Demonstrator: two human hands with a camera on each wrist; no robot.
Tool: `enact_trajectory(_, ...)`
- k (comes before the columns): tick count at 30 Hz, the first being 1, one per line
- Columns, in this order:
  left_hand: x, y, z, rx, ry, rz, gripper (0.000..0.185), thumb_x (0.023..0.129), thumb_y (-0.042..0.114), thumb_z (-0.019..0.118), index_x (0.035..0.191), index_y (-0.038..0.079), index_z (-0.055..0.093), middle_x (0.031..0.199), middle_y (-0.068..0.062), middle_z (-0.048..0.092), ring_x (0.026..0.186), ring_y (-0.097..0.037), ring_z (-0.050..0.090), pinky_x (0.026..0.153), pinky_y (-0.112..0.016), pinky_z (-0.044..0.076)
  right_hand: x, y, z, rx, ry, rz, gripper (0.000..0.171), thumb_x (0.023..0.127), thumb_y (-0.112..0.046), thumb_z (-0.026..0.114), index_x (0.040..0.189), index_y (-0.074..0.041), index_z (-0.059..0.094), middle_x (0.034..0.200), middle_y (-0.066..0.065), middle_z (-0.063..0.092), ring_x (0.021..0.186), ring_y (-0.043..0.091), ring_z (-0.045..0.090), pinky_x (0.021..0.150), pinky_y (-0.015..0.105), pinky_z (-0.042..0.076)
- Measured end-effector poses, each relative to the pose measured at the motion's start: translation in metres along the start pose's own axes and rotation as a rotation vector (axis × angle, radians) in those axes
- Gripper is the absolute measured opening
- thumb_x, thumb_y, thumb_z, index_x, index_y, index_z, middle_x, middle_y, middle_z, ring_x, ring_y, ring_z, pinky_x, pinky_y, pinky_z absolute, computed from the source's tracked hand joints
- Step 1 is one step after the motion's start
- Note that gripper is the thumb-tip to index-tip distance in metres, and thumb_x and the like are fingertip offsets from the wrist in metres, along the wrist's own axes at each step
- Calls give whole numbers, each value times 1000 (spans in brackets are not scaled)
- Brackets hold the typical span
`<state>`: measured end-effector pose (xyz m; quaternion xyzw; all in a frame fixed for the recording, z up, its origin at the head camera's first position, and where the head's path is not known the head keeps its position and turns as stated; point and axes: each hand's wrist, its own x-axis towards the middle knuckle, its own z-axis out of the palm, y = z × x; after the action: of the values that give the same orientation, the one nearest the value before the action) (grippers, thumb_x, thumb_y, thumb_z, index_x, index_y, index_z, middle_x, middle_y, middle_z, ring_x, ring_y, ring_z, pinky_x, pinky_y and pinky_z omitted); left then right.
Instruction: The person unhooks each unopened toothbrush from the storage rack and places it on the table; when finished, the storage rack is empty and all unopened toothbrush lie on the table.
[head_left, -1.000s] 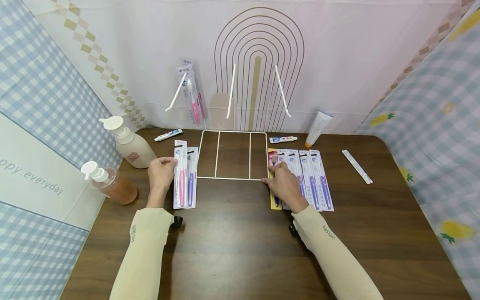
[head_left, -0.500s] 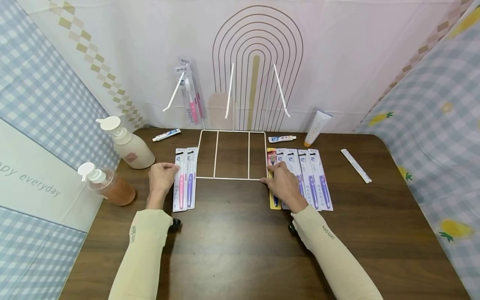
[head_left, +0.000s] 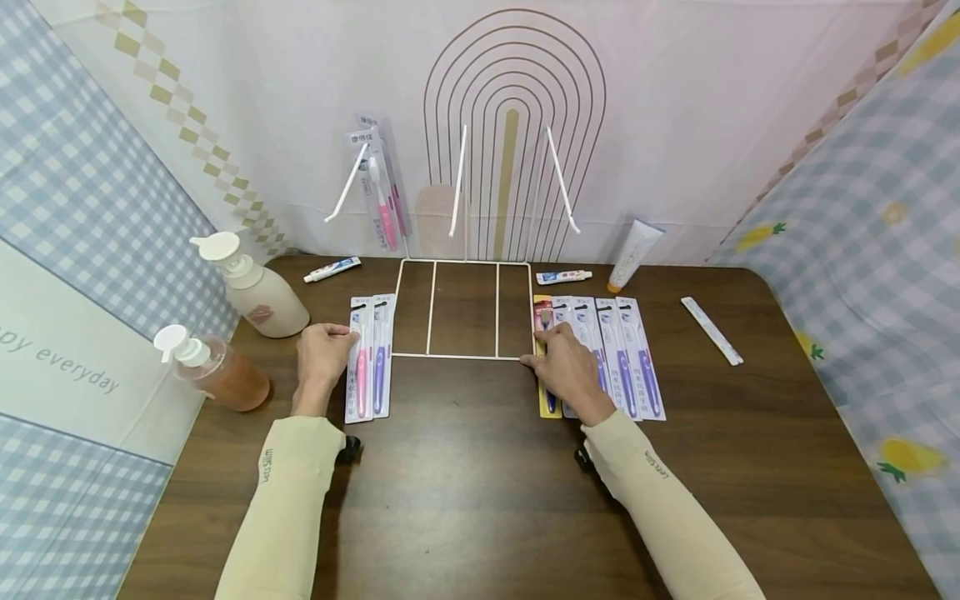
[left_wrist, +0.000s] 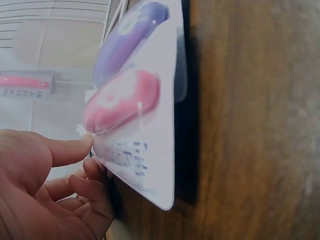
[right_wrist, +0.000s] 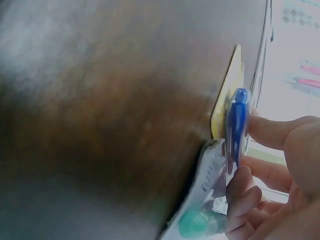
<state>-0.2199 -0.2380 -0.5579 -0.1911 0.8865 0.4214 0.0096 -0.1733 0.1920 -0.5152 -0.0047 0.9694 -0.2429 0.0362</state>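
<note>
Beside left hand [head_left: 321, 354], wall banner [head_left: 60, 367] ("everyday" legible).

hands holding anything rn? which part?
Left hand pinches the pink toothbrush pack at its left edge. Right hand grips the yellow-backed pack along its side.
</note>
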Motion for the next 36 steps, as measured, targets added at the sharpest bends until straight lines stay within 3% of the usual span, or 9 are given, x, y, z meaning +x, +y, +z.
enact_trajectory(14, -2, -1, 4, -11, 15, -20, 25, 101, 29, 84, 118, 11, 88, 110, -14, 88, 93, -23, 79, 75, -33, 57, 10, 16, 13, -1, 11, -19, 69, 97, -46, 92, 155, -13, 73, 133, 19, 68, 77, 23, 64, 56, 40, 48)
enact_trajectory(26, 1, 4, 1, -21, 14, 21, 30, 103, 28, 80, 124, 7, 85, 112, -17, 86, 94, -25, 76, 76, -33, 56, 1, 1, 1, 9, -3, -12, 67, 99, -43, 91, 154, -9, 73, 133, 22, 67, 79, 26, 65, 60, 41, 49)
enact_trajectory(31, 7, 26, -4, -69, 16, 69, 34, 105, 28, 80, 130, 6, 83, 108, -12, 85, 81, -16, 73, 69, -29, 56, 3, 5, 4, 6, -5, -16, 67, 99, -42, 91, 153, -7, 73, 133, 20, 68, 81, 24, 66, 60, 41, 49)
enact_trajectory(36, 0, 81, -22, -147, 12, 123, 36, 106, 25, 81, 134, 2, 81, 106, -7, 86, 75, -8, 70, 66, -25, 55, 2, 4, 2, 14, -6, -13, 66, 99, -42, 91, 153, -7, 74, 132, 20, 67, 80, 24, 65, 60, 39, 49)
